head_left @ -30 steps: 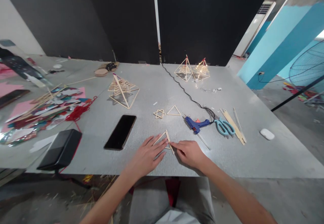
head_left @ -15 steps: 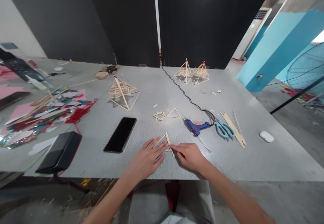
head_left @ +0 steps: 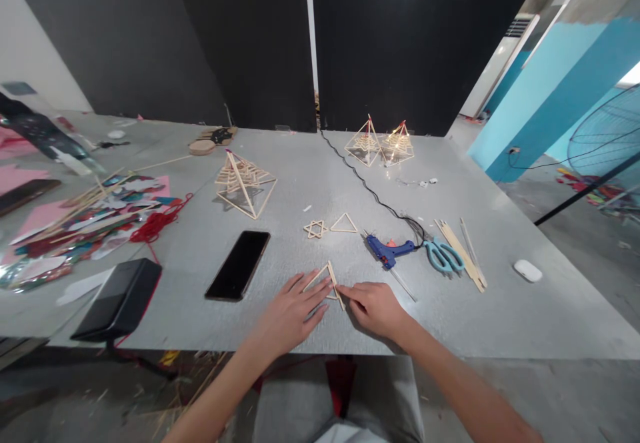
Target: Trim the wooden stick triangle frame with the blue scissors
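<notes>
Near the table's front edge lies a small triangle of thin wooden sticks [head_left: 331, 272]. My left hand [head_left: 293, 313] lies over its left part with the fingers spread, pressing it flat and hiding some of it. From the right, the index finger of my right hand [head_left: 375, 306] points at and touches the triangle's right side; its other fingers are curled under, and no held object shows. Beyond the hands are a small stick star [head_left: 315, 229] and another stick triangle [head_left: 344, 223]. A blue glue gun [head_left: 389, 252] lies to the right.
Light-blue scissors [head_left: 443, 256] and loose sticks [head_left: 463, 254] are on the right, a white case [head_left: 527, 270] farther out. A phone [head_left: 238, 265] and black box [head_left: 117, 299] are left. Stick pyramids [head_left: 245, 183] stand farther back, with craft scraps [head_left: 95, 223] at far left.
Small lights now glow on the rear right stick pyramid. Both hands and the triangle under them look the same; the view has shifted very slightly.
</notes>
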The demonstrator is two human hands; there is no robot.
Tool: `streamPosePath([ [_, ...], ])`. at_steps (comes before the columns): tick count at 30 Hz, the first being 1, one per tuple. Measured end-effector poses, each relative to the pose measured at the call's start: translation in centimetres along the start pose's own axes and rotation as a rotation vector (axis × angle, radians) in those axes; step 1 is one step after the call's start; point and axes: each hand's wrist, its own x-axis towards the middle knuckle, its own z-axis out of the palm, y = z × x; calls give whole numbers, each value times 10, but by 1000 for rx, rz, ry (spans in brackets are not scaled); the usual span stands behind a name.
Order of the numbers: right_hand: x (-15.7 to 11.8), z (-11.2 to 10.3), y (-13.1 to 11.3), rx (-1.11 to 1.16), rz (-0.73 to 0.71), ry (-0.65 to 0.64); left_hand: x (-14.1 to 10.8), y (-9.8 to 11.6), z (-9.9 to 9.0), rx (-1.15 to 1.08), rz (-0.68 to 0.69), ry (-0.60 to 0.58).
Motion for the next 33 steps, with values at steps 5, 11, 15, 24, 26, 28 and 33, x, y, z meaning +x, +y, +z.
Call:
streamPosePath([
  [5,0,0,1,0,2,-6,0,0,0,5,-3,-3],
  [11,1,-2,-1,7,22,-21,0,0,0,10,-3,-13],
  [15,2,-5,-3,15,50,-40,0,0,1,4,-7,-13],
  [24,10,-21,-17,42,221,-122,1,1,-1,-59,-35,19],
  [26,17,-27,-24,27,308,-131,1,1,-1,-80,-50,41],
  [28,27,-31,-31,-2,402,-144,2,0,-1,-100,-79,76],
  [33,65,-40,-48,-76,527,-261,0,-6,2,-155,-234,231],
])
